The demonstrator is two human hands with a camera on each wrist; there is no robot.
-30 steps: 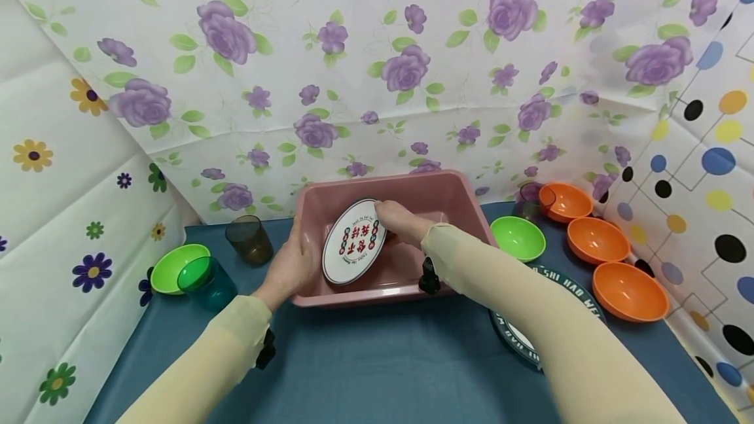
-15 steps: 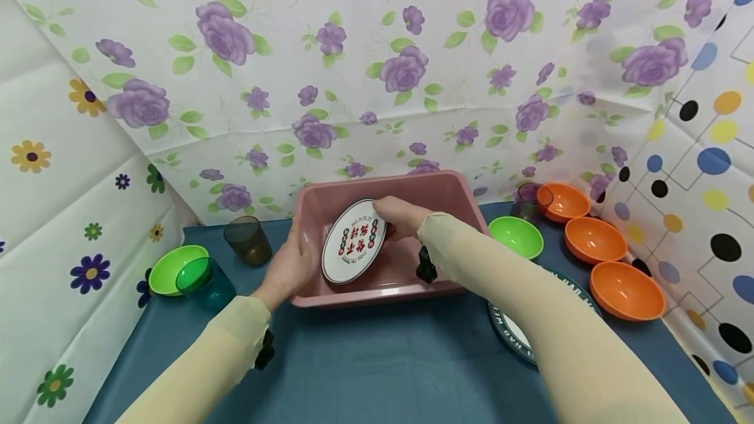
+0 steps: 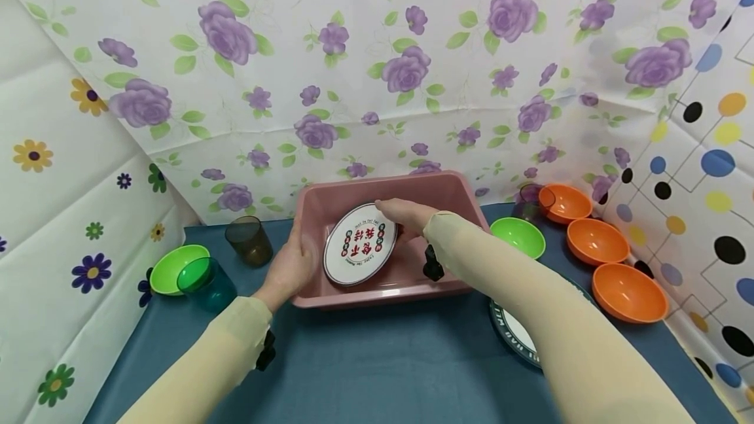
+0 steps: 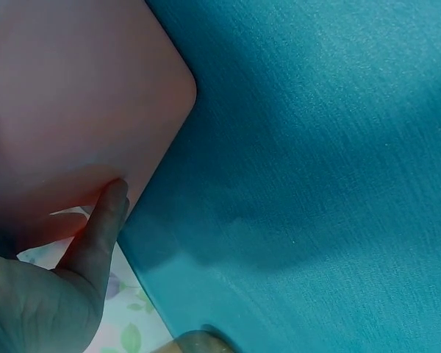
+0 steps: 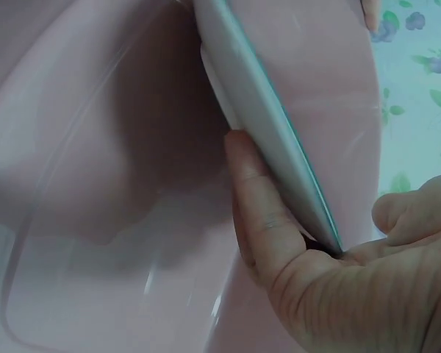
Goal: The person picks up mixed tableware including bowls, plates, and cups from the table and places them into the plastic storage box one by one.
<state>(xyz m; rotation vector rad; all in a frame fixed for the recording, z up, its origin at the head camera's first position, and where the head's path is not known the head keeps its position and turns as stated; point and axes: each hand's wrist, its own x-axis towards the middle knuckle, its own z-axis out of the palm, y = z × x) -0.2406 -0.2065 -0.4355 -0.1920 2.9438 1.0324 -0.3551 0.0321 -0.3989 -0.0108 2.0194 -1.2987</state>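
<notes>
A white oval-looking plate (image 3: 360, 244) with a dark rim line and red and green characters leans at a tilt inside a pink plastic basin (image 3: 377, 294). My right hand (image 3: 406, 214) holds this plate by its right edge, thumb at the rim. The right wrist view shows fingers (image 5: 261, 213) curled beneath the plate's underside (image 5: 264, 110). At the basin's left side, my left hand (image 3: 291, 264) grips the wall. A finger (image 4: 106, 213) presses the wall's outer face (image 4: 95, 95) in the left wrist view; the thumb's hold is hard to see.
Left stand a green bowl (image 3: 171, 267), a teal cup (image 3: 215, 286) and a brown cup (image 3: 250, 241). Right are a green bowl (image 3: 518, 235), orange bowls (image 3: 629, 292), a dark clear cup (image 3: 528, 205) and a dark-rimmed plate (image 3: 512, 339) partly under my right arm. Floral sheets (image 3: 353, 84) enclose the table.
The plate has tipped flatter, its printed face turned more upward, and its right edge has shifted slightly right with my right hand. My left hand stays at the basin's side.
</notes>
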